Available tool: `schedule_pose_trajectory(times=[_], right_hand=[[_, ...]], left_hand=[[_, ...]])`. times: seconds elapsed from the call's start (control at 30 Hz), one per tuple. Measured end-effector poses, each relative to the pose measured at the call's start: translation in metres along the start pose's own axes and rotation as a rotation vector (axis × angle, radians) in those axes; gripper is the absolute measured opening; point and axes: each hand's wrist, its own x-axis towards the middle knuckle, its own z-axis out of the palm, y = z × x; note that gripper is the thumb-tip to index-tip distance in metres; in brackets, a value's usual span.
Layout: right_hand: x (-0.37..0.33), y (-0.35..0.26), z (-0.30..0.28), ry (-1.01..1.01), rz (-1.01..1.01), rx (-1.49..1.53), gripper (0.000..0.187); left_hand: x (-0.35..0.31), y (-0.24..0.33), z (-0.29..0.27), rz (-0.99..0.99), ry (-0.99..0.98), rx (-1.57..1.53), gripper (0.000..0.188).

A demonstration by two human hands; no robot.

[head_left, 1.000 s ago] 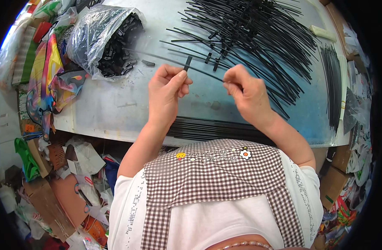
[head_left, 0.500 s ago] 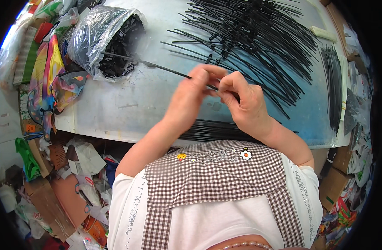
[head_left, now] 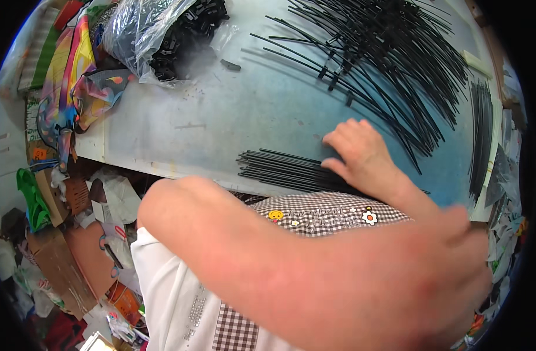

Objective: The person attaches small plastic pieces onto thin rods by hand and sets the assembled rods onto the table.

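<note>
My left arm crosses close in front of the view toward the lower right. My left hand is blurred at its end, near my right forearm, and its fingers cannot be made out. Over the table's near part, my right hand is open, thumb apart from the fingers, with nothing seen in it. Just beside and below it lies a bundle of thin black rods, partly hidden by that hand and by my apron. Farther off spreads a large pile of black rods, some bearing small black clips.
A clear plastic bag spills black plastic pieces at the back left. One loose black piece lies near it. More thin rods line the right edge. Colourful cloth hangs at the left; cardboard clutters below.
The black rod is no longer between my hands. My left arm has swung across to the lower right; my right hand has opened and moved slightly right and down. The view has shifted.
</note>
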Motion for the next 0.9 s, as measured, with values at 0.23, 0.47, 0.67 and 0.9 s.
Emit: schedule_pose_trajectory(times=[0.23, 0.47, 0.67, 0.9], right_hand=[[-0.012, 0.005, 0.02, -0.201, -0.017, 0.138, 0.022], [-0.013, 0.028, 0.014, 0.097, 0.099, 0.048, 0.018], [0.008, 0.04, 0.005, 0.282, 0.214, 0.044, 0.015], [0.02, 0.023, 0.018, 0.387, 0.13, 0.105, 0.025]], left_hand=[[-0.012, 0.017, -0.012, -0.197, 0.063, 0.237, 0.019], [-0.097, -0.1, -0.057, -0.602, 0.094, 0.771, 0.03], [-0.16, -0.183, -0.086, -0.702, 0.08, 0.962, 0.025], [-0.165, -0.188, -0.083, -0.882, 0.106, 0.701, 0.015]])
